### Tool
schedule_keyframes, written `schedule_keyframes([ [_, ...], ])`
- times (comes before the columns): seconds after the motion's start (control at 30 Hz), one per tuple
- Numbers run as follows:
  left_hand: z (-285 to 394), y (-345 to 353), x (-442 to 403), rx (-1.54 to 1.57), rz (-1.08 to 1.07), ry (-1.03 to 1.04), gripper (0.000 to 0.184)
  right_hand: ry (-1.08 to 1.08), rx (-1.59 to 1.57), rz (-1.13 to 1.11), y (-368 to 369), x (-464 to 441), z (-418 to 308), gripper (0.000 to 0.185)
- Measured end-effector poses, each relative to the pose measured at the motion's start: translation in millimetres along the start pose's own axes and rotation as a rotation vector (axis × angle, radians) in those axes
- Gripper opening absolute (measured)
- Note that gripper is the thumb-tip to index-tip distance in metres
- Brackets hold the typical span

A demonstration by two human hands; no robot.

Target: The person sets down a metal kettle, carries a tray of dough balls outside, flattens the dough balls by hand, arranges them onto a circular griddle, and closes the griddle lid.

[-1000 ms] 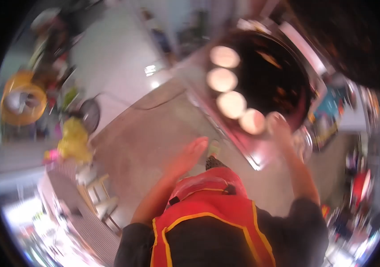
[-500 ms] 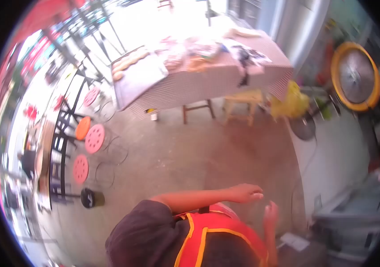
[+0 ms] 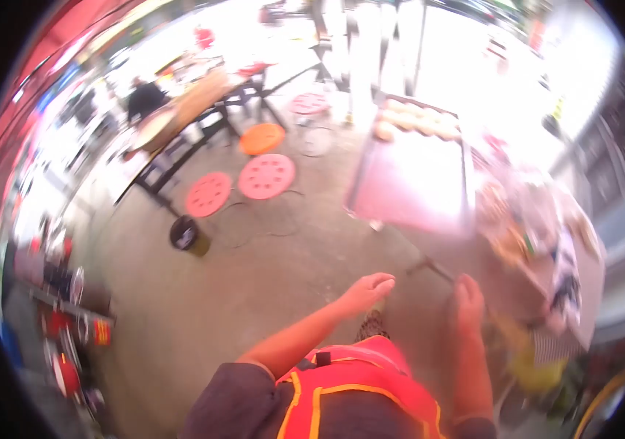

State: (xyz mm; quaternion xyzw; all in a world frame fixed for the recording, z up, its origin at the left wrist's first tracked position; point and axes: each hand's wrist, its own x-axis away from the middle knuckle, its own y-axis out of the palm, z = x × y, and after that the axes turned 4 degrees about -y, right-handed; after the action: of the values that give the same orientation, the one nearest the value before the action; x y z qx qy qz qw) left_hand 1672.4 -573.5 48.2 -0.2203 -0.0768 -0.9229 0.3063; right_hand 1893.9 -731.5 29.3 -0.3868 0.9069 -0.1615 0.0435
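Note:
In front of my red apron (image 3: 371, 373) with yellow edging, both of my hands are in the air. My left hand (image 3: 369, 291) holds nothing visible, its fingers loosely bent and a little apart. To its right, my right hand (image 3: 468, 296) is raised and somewhat blurred, with nothing visible in its loosely open fingers. It is nearest to the table with the metal baking tray (image 3: 415, 194). Several pale, rounded dough pieces (image 3: 418, 121) sit in rows along the tray's far end. Neither hand touches the tray.
Plastic bags (image 3: 532, 208) and a dark-patterned cloth (image 3: 565, 282) lie on the covered table (image 3: 587, 314) at right. Pink stools (image 3: 266, 176), an orange stool (image 3: 262, 138) and a black bin (image 3: 184, 233) stand left, near a long wooden table (image 3: 199, 99). A yellow bag (image 3: 536, 369) is low on the right.
My view has swung left, so the tray and table appear further right and closer. The fan has mostly left the view. My hands have moved further apart.

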Motion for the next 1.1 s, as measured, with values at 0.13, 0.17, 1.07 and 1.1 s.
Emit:
schedule_keyframes([
  [0.13,-23.1,-16.9,-82.4,0.197,0.227,-0.042,0.041,0.091,-0.309,-0.146,44.3,-168.0,18.4,0.037],
  [0.17,-22.7,-13.1,-90.1,0.249,0.226,-0.054,0.041,0.193,-0.292,-0.176,49.9,-191.2,26.2,0.041],
  [1.07,-2.1,-58.4,-198.3,0.11,-0.092,-0.139,0.049,0.287,0.222,-0.145,197.7,-424.4,144.6,0.05],
  [1.1,-3.3,-60.1,-201.9,0.12,-0.099,-0.144,0.048,0.281,0.14,-0.106,199.7,-431.2,162.8,0.051],
])
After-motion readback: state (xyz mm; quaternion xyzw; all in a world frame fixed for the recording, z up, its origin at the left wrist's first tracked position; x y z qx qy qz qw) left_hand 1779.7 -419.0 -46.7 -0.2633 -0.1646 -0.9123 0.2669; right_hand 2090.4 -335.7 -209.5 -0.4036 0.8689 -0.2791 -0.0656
